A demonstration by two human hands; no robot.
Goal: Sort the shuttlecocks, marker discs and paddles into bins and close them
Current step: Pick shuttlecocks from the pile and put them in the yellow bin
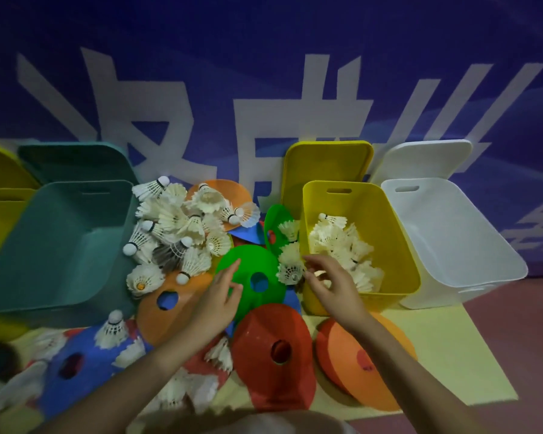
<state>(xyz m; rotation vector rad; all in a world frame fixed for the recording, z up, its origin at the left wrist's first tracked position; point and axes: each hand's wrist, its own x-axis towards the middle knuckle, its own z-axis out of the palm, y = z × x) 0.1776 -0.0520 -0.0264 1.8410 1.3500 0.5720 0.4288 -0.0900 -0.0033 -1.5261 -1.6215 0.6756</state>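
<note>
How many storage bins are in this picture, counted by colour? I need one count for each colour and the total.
Yellow bins: 2 (one is cut off at the far left edge)
Teal bin: 1
White bin: 1
Total: 4

A heap of white feathered shuttlecocks (pixel 173 227) lies among flat plastic marker discs between an open teal plastic bin (pixel 60 245) and an open yellow plastic bin (pixel 398 245) that already holds shuttlecocks. An open white plastic bin (pixel 470 245) stands just beside the yellow one. The left hand (pixel 220 299) hovers with relaxed fingers over a green marker disc with a centre hole (pixel 251 267). The right hand (pixel 333 286) reaches to a single white shuttlecock (pixel 290 272) at the yellow bin's near corner, fingertips at its feathers. A red marker disc (pixel 273 352) lies nearer the person.
</note>
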